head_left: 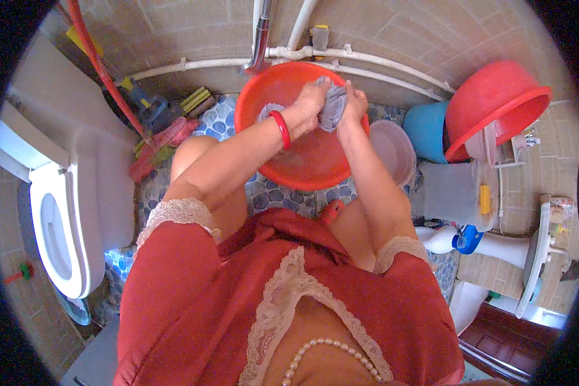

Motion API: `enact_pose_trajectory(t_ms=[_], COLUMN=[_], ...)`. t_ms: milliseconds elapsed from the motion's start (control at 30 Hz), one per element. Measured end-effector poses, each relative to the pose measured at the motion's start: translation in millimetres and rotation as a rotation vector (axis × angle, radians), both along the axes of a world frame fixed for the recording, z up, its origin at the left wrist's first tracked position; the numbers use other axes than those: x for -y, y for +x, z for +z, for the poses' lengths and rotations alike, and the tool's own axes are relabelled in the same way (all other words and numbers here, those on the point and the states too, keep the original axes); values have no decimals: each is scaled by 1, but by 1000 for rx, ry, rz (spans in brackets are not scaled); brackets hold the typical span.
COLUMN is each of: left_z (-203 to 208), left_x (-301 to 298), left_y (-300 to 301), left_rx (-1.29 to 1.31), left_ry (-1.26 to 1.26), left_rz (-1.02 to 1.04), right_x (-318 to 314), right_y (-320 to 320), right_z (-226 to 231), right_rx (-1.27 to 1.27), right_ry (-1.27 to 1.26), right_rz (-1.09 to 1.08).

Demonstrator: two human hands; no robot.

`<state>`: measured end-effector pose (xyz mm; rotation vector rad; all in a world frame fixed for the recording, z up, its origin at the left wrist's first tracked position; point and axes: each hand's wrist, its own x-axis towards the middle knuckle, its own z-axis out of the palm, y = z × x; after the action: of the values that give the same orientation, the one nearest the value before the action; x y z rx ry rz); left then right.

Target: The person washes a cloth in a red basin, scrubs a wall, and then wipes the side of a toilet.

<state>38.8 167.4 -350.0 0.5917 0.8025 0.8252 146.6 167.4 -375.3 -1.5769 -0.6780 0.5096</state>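
Note:
Over a large red-orange basin on the floor, both hands grip one bunched grey cloth. My left hand, with a red bangle at its wrist, closes on the cloth's left side. On its right side, my right hand is closed around it, fingers partly hidden. The cloth looks wet and crumpled. Some paler fabric shows inside the basin, left of my left wrist and partly covered by that arm. The basin's bottom is partly hidden by my arms.
A pale pinkish basin stands right of the red one. Beyond it are a blue bucket and a tilted red tub. A toilet is at left, near a red-handled mop. White pipes run along the wall.

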Motion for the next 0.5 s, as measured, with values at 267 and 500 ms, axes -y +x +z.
enact_pose_trajectory(t_ms=[267,500], left_z=[51,82], left_x=[-17,-4], left_y=[-36,-48], left_rx=[363,592], left_ry=[-7,179], left_rz=[19,-259], right_x=[55,58], right_y=[-30,-23], right_z=[45,77], right_rx=[-1060,-1045], right_ry=[-279,0], right_rz=[636,793])
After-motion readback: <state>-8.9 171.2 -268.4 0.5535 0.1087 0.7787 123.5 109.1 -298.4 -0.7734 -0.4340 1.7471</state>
